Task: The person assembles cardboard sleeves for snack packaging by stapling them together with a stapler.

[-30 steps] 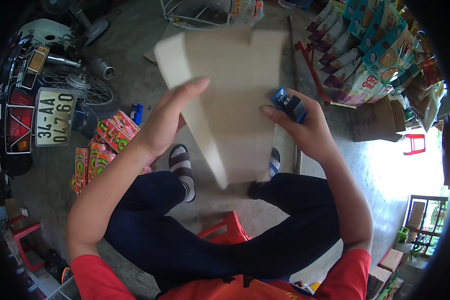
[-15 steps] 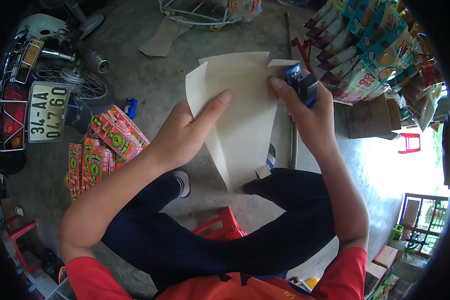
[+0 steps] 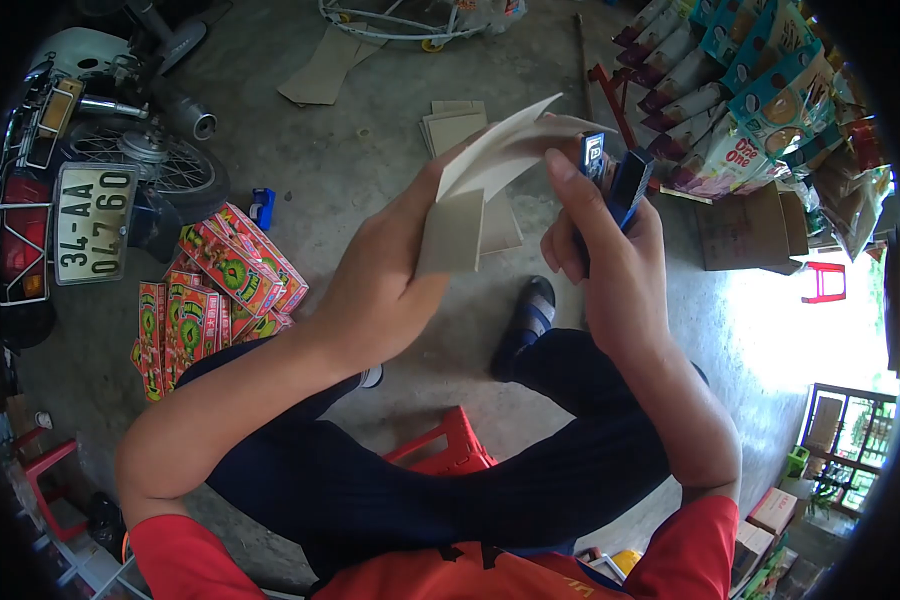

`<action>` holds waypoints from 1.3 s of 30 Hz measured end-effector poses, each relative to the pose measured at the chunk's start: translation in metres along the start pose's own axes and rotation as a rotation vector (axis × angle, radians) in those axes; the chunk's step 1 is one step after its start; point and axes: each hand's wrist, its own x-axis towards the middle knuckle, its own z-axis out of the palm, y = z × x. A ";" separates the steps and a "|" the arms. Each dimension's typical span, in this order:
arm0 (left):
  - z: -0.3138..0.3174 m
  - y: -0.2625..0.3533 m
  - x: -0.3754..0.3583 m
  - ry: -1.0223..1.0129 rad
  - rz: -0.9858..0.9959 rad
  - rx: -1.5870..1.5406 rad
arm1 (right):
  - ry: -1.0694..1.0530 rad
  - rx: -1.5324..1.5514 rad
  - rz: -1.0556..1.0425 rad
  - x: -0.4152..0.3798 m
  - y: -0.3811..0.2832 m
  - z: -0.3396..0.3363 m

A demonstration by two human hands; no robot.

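A folded piece of pale cardboard (image 3: 455, 235) is in my left hand (image 3: 380, 275), whose fingers are wrapped behind it; it is tilted, with its folded edges toward me. To the right, my right hand (image 3: 615, 255) is closed round a dark blue stapler (image 3: 625, 190), its jaws apart and pointing up. The stapler is close to the cardboard's upper right edge; whether they touch I cannot tell. Below and behind the cardboard, more flat cardboard pieces (image 3: 454, 125) lie on the floor.
Red printed boxes (image 3: 232, 285) are piled on the floor at left, beside a blue object (image 3: 262, 208). A motorbike (image 3: 95, 222) stands far left. A red stool (image 3: 447, 445) is between my legs. Snack bags (image 3: 715, 160) hang at upper right, above a carton (image 3: 750, 230).
The cardboard has turned from facing me broadly to edge-on and folded, uncovering the floor pieces and my foot. My left hand has swung round it; the stapler has shifted slightly right and down.
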 end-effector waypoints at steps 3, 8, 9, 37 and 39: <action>0.002 0.006 0.003 -0.038 0.004 0.007 | -0.052 0.034 -0.026 -0.008 -0.001 -0.001; 0.007 0.006 0.001 -0.071 0.008 0.010 | -0.094 0.052 -0.008 -0.018 -0.006 0.005; 0.009 0.006 0.000 -0.073 0.023 0.014 | -0.107 0.058 0.004 -0.019 -0.007 0.005; 0.005 0.022 0.012 0.251 -0.170 -0.343 | -0.290 -0.182 0.037 -0.016 0.002 0.002; 0.004 0.024 0.010 0.219 -0.160 -0.325 | -0.292 -0.197 0.013 -0.020 0.004 0.004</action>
